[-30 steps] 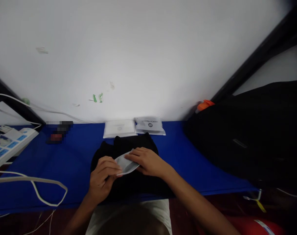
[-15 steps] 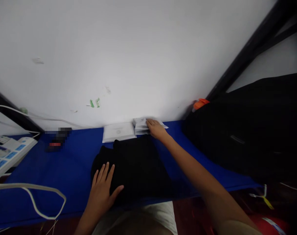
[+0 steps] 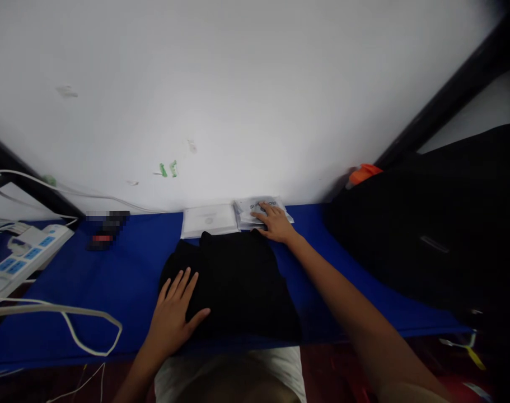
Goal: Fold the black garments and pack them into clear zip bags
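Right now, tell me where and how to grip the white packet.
Pinch the white packet by its left edge, coming in from the left, probably best with the left hand. It lies flat, and the blue cover borders that edge; the wall stands behind, the printed pouch crowds its right edge, and the black cloth its near one.

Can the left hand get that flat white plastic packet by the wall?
Probably yes: the left hand lies spread on the soft black cloth, and the flat white plastic packet sits just beyond it with nothing on top. The right hand is on the printed translucent packet alongside.
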`<action>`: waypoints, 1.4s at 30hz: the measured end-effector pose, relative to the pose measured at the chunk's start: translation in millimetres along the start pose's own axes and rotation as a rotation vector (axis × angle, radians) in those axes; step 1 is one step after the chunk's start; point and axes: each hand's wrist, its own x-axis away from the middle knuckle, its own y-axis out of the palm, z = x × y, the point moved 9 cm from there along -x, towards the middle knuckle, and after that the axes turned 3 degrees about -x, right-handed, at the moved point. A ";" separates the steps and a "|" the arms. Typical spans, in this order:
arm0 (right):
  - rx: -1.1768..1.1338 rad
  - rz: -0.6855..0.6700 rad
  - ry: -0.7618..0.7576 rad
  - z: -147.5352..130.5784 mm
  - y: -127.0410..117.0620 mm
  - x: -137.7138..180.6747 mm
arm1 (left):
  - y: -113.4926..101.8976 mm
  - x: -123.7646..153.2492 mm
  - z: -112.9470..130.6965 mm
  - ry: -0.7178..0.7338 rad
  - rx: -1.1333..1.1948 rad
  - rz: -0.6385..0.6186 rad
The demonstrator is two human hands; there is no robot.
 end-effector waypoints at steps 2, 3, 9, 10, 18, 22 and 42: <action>0.005 0.019 -0.010 1.5 2.0 1.0 | 1.1 1.5 -0.6 -0.002 -0.015 -0.008; 0.008 0.024 -0.016 2.1 2.9 1.7 | 1.7 2.6 -0.6 -0.004 -0.021 -0.011; -0.102 0.039 -0.008 10.3 -5.1 4.0 | -3.7 11.4 2.0 0.015 0.049 0.004; -0.147 0.058 -0.006 9.8 -11.0 5.3 | -6.4 13.2 3.0 0.032 0.087 0.004; -0.480 0.132 -0.116 -93.0 -54.6 92.5 | -23.4 33.4 2.1 0.191 0.346 -0.085; -0.536 -0.097 -0.135 -150.8 -38.4 159.6 | -27.5 40.1 -6.9 0.225 0.342 -0.099; -0.610 0.225 0.164 -80.1 -62.5 144.0 | -53.7 -28.7 -42.3 -0.175 0.179 0.035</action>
